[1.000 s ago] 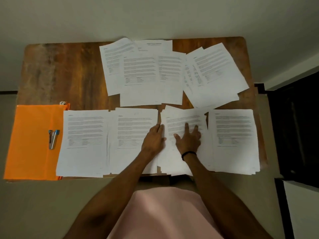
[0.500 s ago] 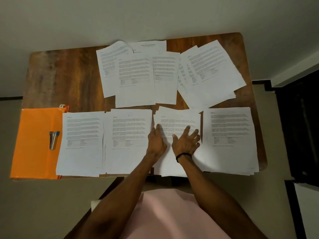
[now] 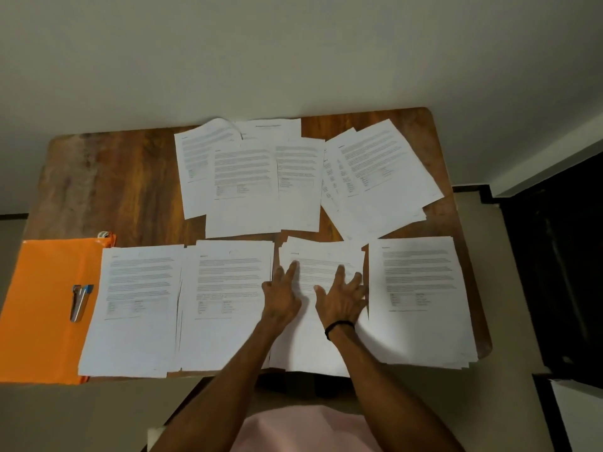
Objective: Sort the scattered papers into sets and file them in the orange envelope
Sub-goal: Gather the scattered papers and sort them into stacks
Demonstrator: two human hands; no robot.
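Observation:
Several stacks of printed white paper lie in a row along the near edge of the wooden table [image 3: 107,184]. Both hands rest flat, fingers spread, on the third stack [image 3: 321,340]: my left hand [image 3: 282,293] at its left edge, my right hand [image 3: 342,296] at its middle, a black band on that wrist. The other near stacks are a far-left stack [image 3: 135,308], a second stack [image 3: 225,298] and a far-right stack [image 3: 421,298]. Loose overlapping sheets [image 3: 261,177] and a slanted pile [image 3: 381,177] lie at the back. The orange envelope [image 3: 39,308] lies flat at the left edge.
A small stapler [image 3: 80,301] with blue trim lies on the envelope. A white wall stands behind the table. A dark doorway area [image 3: 554,256] is to the right. The back left of the table is bare wood.
The camera tilted, shifting the table lower in view. Both hands stayed on the third stack, with the right hand's fingers spreading a little wider.

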